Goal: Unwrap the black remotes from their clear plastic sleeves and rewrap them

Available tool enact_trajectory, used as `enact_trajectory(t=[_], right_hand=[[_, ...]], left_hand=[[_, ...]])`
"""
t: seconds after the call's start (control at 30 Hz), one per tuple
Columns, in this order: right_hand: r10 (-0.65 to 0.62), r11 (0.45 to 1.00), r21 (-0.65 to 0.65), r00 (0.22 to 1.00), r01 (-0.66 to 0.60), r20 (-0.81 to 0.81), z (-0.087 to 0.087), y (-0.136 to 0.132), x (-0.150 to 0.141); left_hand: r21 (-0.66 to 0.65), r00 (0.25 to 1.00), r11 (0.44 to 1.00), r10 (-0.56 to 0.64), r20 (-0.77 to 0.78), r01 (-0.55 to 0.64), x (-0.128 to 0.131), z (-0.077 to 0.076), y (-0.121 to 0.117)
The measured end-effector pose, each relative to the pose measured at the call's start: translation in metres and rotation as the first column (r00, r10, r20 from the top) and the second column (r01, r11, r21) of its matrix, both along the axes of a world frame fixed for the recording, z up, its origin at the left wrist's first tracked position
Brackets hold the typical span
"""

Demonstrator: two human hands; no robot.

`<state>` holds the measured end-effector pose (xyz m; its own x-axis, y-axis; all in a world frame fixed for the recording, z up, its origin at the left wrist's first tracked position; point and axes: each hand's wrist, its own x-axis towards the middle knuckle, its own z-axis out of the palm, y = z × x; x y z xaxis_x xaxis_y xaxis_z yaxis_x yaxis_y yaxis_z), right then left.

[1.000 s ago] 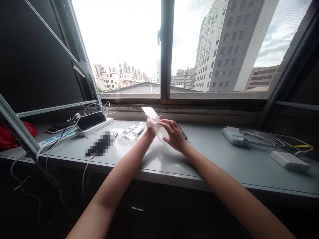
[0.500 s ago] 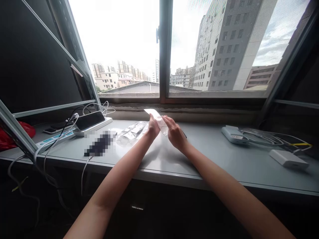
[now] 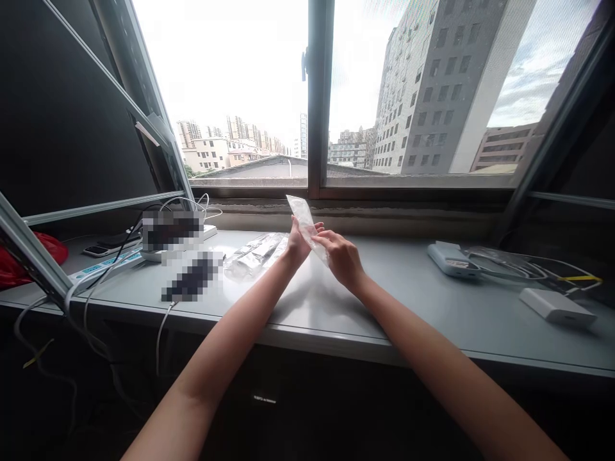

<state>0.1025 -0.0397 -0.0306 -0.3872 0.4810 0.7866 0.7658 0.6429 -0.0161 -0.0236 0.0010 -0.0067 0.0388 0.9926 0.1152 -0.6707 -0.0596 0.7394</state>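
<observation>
A translucent plastic bag (image 3: 300, 210), narrow and whitish, is held up above the desk between both hands. My left hand (image 3: 298, 241) is closed round its left side, with fingertips showing behind the plastic. On the lower right part of the bag, my right hand (image 3: 340, 255) has its thumb and fingers pinched on the film. What the bag contains, if anything, I cannot make out. More clear plastic packaging (image 3: 255, 256) lies crumpled on the desk just left of my left wrist.
On the grey desk (image 3: 413, 314), a pale blue device (image 3: 452, 260), coiled cables (image 3: 509, 266) and a white box-shaped adapter (image 3: 557, 307) lie at right. At left are a blurred dark object (image 3: 192, 276), a power strip (image 3: 108, 264) and loose cords. A window stands behind.
The bag has been turned and now slants more upright, its top end higher. My right hand has shifted its hold along the film. A dark remote-like object behind it has become hidden.
</observation>
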Motion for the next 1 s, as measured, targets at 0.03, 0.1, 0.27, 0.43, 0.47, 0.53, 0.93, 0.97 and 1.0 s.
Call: enact_trajectory(t=[0.03,0.1,0.27,0.43,0.47,0.53,0.93,0.97,1.0], right_hand=[[0.004,1.000,-0.003,1.000,-0.004,0.021,-0.001,0.000,0.000],[0.008,1.000,0.003,0.998,-0.008,0.057,-0.001,0.001,0.000],[-0.026,0.999,0.030,0.996,0.023,0.081,-0.003,0.001,0.000],[-0.058,0.998,0.034,0.998,0.057,0.034,-0.001,-0.002,0.000],[-0.068,0.997,0.035,0.997,0.067,0.030,0.000,-0.003,0.000],[-0.095,0.995,0.032,0.995,0.095,0.025,0.002,-0.004,-0.001],[-0.190,0.982,0.015,0.969,0.190,0.156,0.001,0.000,-0.003],[-0.189,0.982,0.007,0.965,0.190,0.183,0.002,-0.001,-0.003],[-0.185,0.982,-0.001,0.961,0.189,0.205,0.002,-0.001,-0.003]], left_hand=[[-0.016,1.000,1.000,0.019,0.015,-0.019,-0.001,0.001,0.000],[-0.032,0.997,0.998,0.059,0.047,-0.057,-0.003,0.003,0.001],[-0.049,0.987,0.991,0.129,0.093,-0.125,-0.008,0.001,0.005],[-0.051,0.995,0.996,0.075,0.060,-0.072,-0.004,0.000,0.002],[-0.041,0.997,0.997,0.060,0.046,-0.058,-0.003,0.000,0.001],[-0.016,1.000,1.000,0.024,0.015,-0.024,0.000,0.000,-0.002],[-0.027,0.998,1.000,-0.008,-0.065,0.006,0.004,0.001,0.002],[-0.036,0.998,0.999,-0.003,-0.059,0.001,0.002,0.001,0.002],[-0.046,0.998,0.999,0.006,-0.056,-0.008,0.000,0.002,0.003]])
